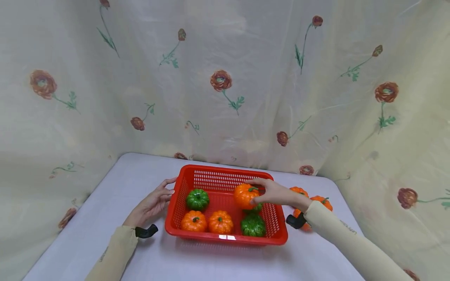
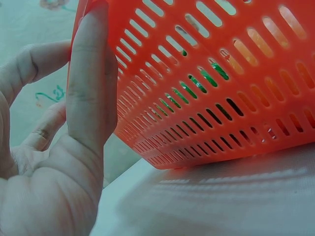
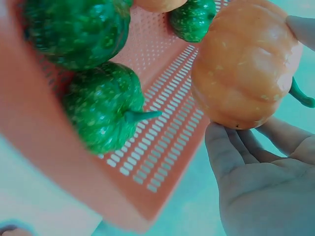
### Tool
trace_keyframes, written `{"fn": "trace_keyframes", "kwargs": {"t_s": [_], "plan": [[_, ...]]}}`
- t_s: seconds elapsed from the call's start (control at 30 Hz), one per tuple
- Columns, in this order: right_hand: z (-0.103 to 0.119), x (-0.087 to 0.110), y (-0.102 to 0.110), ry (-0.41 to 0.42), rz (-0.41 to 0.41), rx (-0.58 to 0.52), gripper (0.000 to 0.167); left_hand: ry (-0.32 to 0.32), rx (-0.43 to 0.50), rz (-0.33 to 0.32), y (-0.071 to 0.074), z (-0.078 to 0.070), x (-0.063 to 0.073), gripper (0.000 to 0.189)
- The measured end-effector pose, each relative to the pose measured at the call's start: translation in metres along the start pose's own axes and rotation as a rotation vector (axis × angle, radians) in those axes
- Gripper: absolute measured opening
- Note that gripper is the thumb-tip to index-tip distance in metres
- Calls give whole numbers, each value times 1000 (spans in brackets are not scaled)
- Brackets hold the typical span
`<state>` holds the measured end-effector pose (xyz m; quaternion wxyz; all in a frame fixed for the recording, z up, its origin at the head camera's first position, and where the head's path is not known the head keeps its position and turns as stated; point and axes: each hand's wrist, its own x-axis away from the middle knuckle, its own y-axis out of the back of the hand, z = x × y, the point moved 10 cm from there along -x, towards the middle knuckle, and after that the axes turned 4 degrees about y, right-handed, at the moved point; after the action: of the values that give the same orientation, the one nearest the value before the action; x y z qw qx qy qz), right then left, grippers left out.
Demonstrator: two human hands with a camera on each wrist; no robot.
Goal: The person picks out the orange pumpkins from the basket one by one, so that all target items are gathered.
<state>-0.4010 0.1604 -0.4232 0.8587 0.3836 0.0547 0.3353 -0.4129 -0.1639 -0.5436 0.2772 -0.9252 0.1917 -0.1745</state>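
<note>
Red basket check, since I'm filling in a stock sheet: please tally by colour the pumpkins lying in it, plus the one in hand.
Green pumpkins in the basket: 3
Orange pumpkins in the basket: 2
Held orange pumpkin: 1
Total: 6

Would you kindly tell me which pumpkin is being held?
The orange pumpkin in the right hand; the others sit ungripped in or beside the red basket.

Basket on desk, pumpkins in it; loose pumpkins to its right; curtain behind desk.
</note>
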Motion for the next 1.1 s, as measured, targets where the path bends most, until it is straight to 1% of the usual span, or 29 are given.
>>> {"fn": "trace_keyframes", "kwargs": {"t_s": [0.17,0.27,0.4,0.57,0.63,0.83,0.97,1.1], "plan": [[-7,32,15,-13,-44,-9,69,3,-29,-16,0,0,-1,69],[-16,52,24,-62,-79,-16,68,-2,-39,-29,0,0,-1,69],[-33,77,34,-119,-120,-31,66,-3,-35,-40,1,0,-1,70],[-54,105,48,-119,-166,-21,67,0,-32,-32,-1,0,0,69],[-64,115,54,-140,-183,-12,67,-7,-31,-21,-2,-1,0,68],[-103,144,65,-209,-191,-67,69,-7,-14,13,-4,0,0,68],[-135,166,72,-252,-194,-57,69,-5,-20,-10,-2,0,0,64],[-167,186,76,-300,-195,-31,73,-14,-32,-28,-1,0,0,61]]}}
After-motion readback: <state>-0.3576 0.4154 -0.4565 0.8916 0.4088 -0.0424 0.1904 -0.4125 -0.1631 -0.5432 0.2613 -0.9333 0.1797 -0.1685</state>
